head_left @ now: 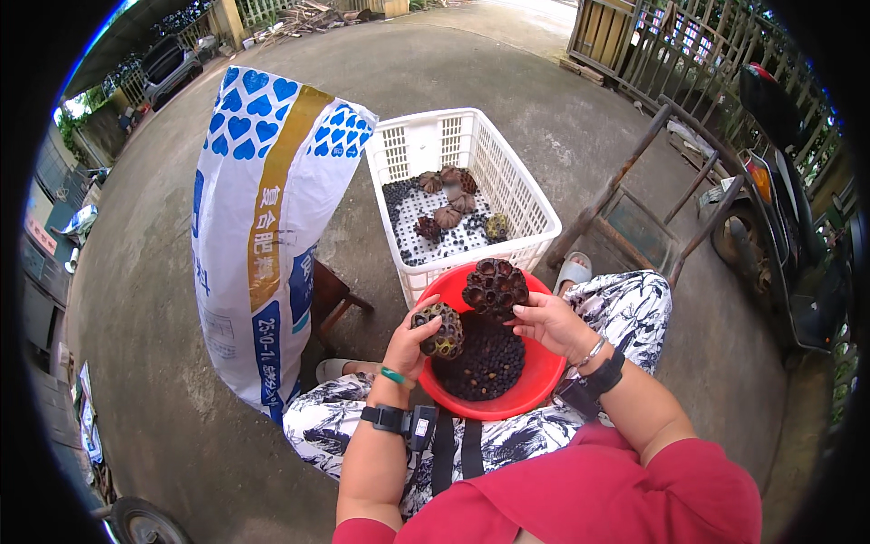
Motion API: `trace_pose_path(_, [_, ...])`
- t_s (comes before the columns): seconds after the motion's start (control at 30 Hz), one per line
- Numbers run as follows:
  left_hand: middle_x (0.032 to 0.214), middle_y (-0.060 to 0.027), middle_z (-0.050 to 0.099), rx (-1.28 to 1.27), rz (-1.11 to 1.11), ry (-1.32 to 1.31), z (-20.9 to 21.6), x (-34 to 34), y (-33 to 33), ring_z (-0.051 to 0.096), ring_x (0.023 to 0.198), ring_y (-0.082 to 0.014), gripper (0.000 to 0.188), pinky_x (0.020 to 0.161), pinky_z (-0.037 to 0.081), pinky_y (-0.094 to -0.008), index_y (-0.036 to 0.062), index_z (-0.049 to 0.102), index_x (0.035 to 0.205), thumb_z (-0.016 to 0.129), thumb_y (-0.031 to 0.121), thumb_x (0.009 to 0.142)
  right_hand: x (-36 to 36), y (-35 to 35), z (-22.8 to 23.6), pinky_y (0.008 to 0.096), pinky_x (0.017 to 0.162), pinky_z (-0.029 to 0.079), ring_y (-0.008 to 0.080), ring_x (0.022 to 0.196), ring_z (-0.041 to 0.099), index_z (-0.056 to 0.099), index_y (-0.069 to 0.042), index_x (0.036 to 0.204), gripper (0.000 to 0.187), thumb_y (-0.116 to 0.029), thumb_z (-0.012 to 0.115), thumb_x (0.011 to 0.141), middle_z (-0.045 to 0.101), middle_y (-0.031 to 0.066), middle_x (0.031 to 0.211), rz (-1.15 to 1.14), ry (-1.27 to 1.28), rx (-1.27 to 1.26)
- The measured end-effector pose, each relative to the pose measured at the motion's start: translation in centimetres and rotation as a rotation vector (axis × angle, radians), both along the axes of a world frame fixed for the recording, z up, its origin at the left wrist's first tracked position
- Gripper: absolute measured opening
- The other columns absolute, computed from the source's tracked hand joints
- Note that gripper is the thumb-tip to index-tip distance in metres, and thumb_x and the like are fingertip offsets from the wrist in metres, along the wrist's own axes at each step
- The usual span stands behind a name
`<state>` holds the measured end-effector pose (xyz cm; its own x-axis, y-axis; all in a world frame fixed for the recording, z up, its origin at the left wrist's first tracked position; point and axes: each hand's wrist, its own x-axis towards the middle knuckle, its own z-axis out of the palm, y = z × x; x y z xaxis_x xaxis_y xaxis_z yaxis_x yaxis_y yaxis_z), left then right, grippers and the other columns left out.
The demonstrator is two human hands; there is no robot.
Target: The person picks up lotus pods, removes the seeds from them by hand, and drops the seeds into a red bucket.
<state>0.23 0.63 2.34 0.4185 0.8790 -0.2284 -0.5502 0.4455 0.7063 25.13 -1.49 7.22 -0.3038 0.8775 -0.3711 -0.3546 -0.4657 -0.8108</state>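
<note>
My left hand is closed around a greenish-brown lotus seed pod at the left rim of a red basin. In my right hand is a darker, nearly black lotus seed pod, pinched at its right edge. Its face is full of round holes, and it hangs above the basin's far side. Dark lotus seeds cover the basin's bottom, a few of them lighter brown. The basin sits between my legs.
Just beyond the basin, a white plastic crate holds several brown pods and scattered dark seeds. A tall white and blue woven sack stands at left, beside a wooden stool. To the right are a metal-framed chair and a parked scooter.
</note>
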Motion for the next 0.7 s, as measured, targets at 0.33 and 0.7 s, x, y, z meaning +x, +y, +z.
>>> trace_pose_path(0.33, [0.105,-0.0071,0.058,-0.063,-0.090,0.195,-1.9,0.8,-0.1,0.055,0.095,-0.0136,0.043,0.081,0.043,-0.0266,0.0017,0.050,0.116,0.062,0.023,0.081,-1.5,0.5,-1.4,0.0288,0.078,0.048,0.0151,0.087,0.057,0.055,-0.001,0.104,0.024,-0.015,0.055,0.085,0.058,0.0046,0.097,0.212,-0.081,-0.094])
trace_pose_path(0.7, [0.102,-0.0052,0.059,-0.059,-0.059,0.170,2.6,-3.7,-0.6,0.056,0.093,-0.0136,0.034,0.083,0.043,-0.0267,0.0014,0.053,0.112,0.058,0.019,0.083,-4.3,6.2,5.4,0.0267,0.066,0.050,0.0116,0.073,0.057,0.055,-0.004,0.106,0.026,-0.018,0.056,0.085,0.060,0.0027,0.088,0.147,-0.303,-0.013])
